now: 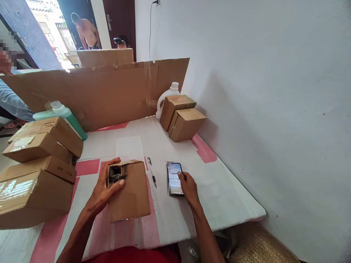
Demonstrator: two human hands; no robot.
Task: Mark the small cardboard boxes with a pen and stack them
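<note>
My left hand [105,186] grips the left side of a small brown cardboard box [130,195] lying on the white and pink table [219,182], thumb over its dark torn corner. My right hand [188,187] rests on a smartphone [173,178] lying flat on the table with its screen lit, a finger touching the screen. A pen [151,171] lies between the box and the phone.
Several taped cardboard boxes [38,164] are stacked at the left, with a green bottle [65,115] behind them. Two small boxes [182,118] and a white jug [166,98] stand at the back right. A cardboard screen [104,87] walls the far edge; people stand beyond it.
</note>
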